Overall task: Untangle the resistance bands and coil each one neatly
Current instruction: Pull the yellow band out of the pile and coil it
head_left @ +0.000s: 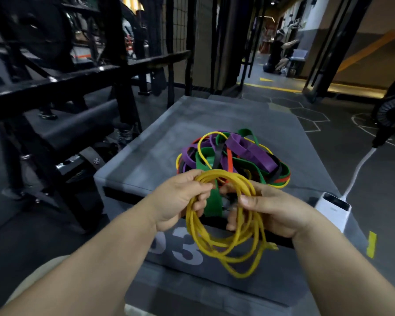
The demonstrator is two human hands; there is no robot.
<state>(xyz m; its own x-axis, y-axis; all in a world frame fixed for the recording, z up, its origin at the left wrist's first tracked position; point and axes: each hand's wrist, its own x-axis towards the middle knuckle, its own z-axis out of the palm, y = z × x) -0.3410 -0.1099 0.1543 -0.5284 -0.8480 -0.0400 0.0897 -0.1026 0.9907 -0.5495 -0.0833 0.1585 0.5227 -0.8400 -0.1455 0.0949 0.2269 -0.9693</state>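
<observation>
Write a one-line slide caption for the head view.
Left hand and right hand hold a coiled yellow band by a grey box; a tangle of coloured bands lies on it.

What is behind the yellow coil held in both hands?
A green band hangs just behind the coil; farther back lies the tangled pile on the grey box. The coil hides the pile's near edge.
</observation>
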